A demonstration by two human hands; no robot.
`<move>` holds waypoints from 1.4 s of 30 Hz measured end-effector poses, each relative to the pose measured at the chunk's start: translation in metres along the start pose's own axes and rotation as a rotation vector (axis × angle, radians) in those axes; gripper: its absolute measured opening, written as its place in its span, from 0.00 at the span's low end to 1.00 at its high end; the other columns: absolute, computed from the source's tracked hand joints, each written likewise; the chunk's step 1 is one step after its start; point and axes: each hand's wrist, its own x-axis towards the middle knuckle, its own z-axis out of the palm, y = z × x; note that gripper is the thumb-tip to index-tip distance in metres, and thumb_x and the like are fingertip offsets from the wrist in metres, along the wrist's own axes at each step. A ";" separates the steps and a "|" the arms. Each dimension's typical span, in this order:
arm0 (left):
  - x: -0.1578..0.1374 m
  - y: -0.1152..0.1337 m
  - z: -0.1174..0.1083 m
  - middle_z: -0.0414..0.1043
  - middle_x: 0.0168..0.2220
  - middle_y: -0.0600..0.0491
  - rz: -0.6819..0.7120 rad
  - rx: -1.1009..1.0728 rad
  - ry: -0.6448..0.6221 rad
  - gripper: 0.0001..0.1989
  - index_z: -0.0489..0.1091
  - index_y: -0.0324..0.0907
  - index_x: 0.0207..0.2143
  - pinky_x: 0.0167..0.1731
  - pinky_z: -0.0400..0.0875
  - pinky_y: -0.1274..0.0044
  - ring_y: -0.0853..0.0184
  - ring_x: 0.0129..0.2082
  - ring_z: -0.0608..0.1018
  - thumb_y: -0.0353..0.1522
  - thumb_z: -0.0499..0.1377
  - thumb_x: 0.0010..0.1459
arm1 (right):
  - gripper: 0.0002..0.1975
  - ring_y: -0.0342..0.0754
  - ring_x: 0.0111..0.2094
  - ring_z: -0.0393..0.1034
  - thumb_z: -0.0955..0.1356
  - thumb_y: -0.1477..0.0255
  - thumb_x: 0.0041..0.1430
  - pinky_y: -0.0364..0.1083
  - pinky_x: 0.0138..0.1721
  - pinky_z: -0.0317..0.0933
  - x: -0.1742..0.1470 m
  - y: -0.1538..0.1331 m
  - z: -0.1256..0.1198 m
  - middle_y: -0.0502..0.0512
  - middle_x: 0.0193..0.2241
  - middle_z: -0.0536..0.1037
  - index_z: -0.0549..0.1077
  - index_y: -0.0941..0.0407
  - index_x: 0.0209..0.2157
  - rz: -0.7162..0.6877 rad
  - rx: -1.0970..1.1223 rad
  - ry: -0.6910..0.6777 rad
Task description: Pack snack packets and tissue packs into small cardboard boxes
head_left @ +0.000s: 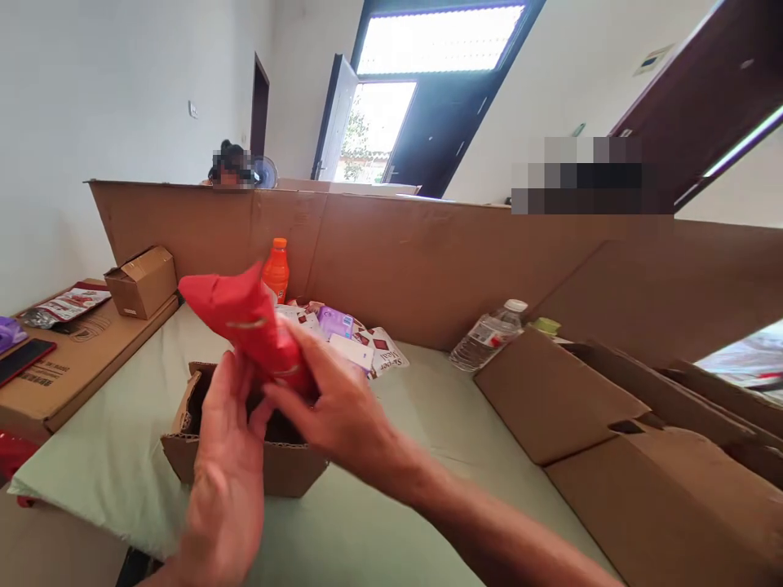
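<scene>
A puffy red packet is held up above a small open cardboard box. My right hand is wrapped round the packet's right side. My left hand is closed against its lower end, its fingertips close to the right thumb. What the packet contains is not visible. My hands and the packet hide most of the box's inside. Behind the packet stands an orange bottle, and flat snack packages and a purple packet lie to its right.
A clear plastic bottle leans beside large cardboard boxes at the right. Cardboard panels wall off the back of the green-covered table. At left, a small carton and phone rest on a flat box. A person is beyond the panel.
</scene>
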 end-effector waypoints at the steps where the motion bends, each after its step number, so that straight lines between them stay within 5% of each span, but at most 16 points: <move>1: -0.001 0.000 -0.004 0.57 0.70 0.48 0.043 0.101 -0.029 0.35 0.50 0.54 0.71 0.58 0.73 0.60 0.52 0.69 0.63 0.55 0.48 0.67 | 0.23 0.53 0.46 0.75 0.68 0.73 0.61 0.54 0.48 0.71 0.003 0.003 -0.007 0.56 0.48 0.79 0.67 0.51 0.58 0.030 0.035 0.061; 3: 0.000 0.003 -0.020 0.63 0.67 0.46 0.128 0.417 -0.102 0.34 0.45 0.54 0.72 0.62 0.68 0.57 0.53 0.67 0.66 0.45 0.53 0.68 | 0.15 0.49 0.37 0.74 0.69 0.74 0.60 0.50 0.41 0.72 0.008 0.009 -0.020 0.51 0.39 0.80 0.71 0.51 0.49 0.091 0.116 0.192; 6: 0.007 0.008 -0.056 0.71 0.61 0.46 0.275 1.007 -0.279 0.33 0.53 0.48 0.69 0.67 0.57 0.54 0.53 0.65 0.68 0.28 0.56 0.63 | 0.11 0.47 0.32 0.71 0.71 0.71 0.57 0.47 0.34 0.69 0.008 0.017 -0.030 0.48 0.33 0.77 0.70 0.52 0.42 0.158 0.254 0.353; 10: 0.012 0.003 -0.097 0.78 0.51 0.44 0.309 1.421 -0.420 0.24 0.65 0.40 0.59 0.62 0.58 0.49 0.50 0.56 0.76 0.25 0.54 0.59 | 0.14 0.47 0.33 0.69 0.72 0.70 0.55 0.47 0.34 0.68 0.000 0.026 -0.018 0.48 0.33 0.75 0.68 0.50 0.42 0.216 0.412 0.307; 14: 0.010 -0.004 -0.108 0.79 0.40 0.48 0.269 1.426 -0.496 0.14 0.71 0.39 0.45 0.55 0.67 0.56 0.57 0.44 0.79 0.23 0.52 0.58 | 0.12 0.46 0.31 0.67 0.70 0.69 0.55 0.45 0.33 0.64 -0.006 0.033 -0.003 0.48 0.31 0.74 0.69 0.52 0.42 0.249 0.384 -0.030; 18: 0.011 -0.001 -0.106 0.76 0.35 0.47 0.280 1.477 -0.461 0.09 0.72 0.39 0.38 0.49 0.69 0.58 0.55 0.40 0.77 0.24 0.53 0.58 | 0.03 0.44 0.29 0.63 0.66 0.74 0.56 0.44 0.34 0.57 -0.006 0.033 -0.005 0.48 0.28 0.72 0.67 0.54 0.34 0.284 0.106 -0.422; 23: 0.011 0.002 -0.113 0.75 0.38 0.43 0.318 1.585 -0.373 0.06 0.72 0.39 0.36 0.42 0.70 0.57 0.49 0.41 0.76 0.30 0.56 0.60 | 0.04 0.44 0.28 0.59 0.65 0.77 0.57 0.43 0.32 0.50 0.000 0.021 -0.015 0.50 0.29 0.72 0.65 0.55 0.32 0.250 -0.145 -0.675; 28: 0.006 -0.003 -0.118 0.74 0.45 0.41 0.321 1.487 -0.363 0.03 0.71 0.40 0.37 0.47 0.71 0.57 0.47 0.50 0.76 0.27 0.57 0.60 | 0.04 0.45 0.31 0.65 0.65 0.78 0.63 0.45 0.31 0.48 0.013 0.021 0.005 0.54 0.33 0.77 0.69 0.56 0.35 0.159 -0.233 -1.001; 32: 0.010 -0.001 -0.118 0.75 0.49 0.42 0.369 1.418 -0.484 0.04 0.70 0.40 0.35 0.60 0.64 0.52 0.46 0.60 0.71 0.24 0.58 0.59 | 0.10 0.48 0.36 0.72 0.63 0.74 0.68 0.44 0.32 0.53 0.013 0.035 0.043 0.56 0.38 0.81 0.75 0.56 0.46 0.154 -0.143 -1.280; 34: 0.016 0.001 -0.116 0.76 0.51 0.42 0.417 1.380 -0.585 0.10 0.71 0.38 0.43 0.64 0.61 0.53 0.49 0.62 0.71 0.23 0.56 0.59 | 0.13 0.50 0.39 0.74 0.63 0.73 0.70 0.45 0.36 0.59 0.010 0.039 0.052 0.57 0.43 0.81 0.75 0.55 0.50 0.142 -0.024 -1.370; 37: 0.025 0.002 -0.111 0.79 0.47 0.45 0.427 1.294 -0.761 0.21 0.67 0.34 0.55 0.61 0.66 0.60 0.59 0.51 0.79 0.21 0.52 0.60 | 0.14 0.51 0.44 0.76 0.65 0.72 0.68 0.47 0.42 0.64 0.006 0.043 0.043 0.59 0.47 0.81 0.76 0.56 0.52 0.133 0.084 -1.314; 42: 0.030 -0.004 -0.107 0.79 0.34 0.51 0.285 1.207 -0.851 0.17 0.73 0.40 0.45 0.53 0.74 0.61 0.62 0.34 0.81 0.22 0.51 0.57 | 0.15 0.47 0.42 0.77 0.62 0.70 0.69 0.45 0.44 0.68 0.023 0.073 0.003 0.55 0.43 0.83 0.77 0.55 0.51 0.243 0.152 -0.705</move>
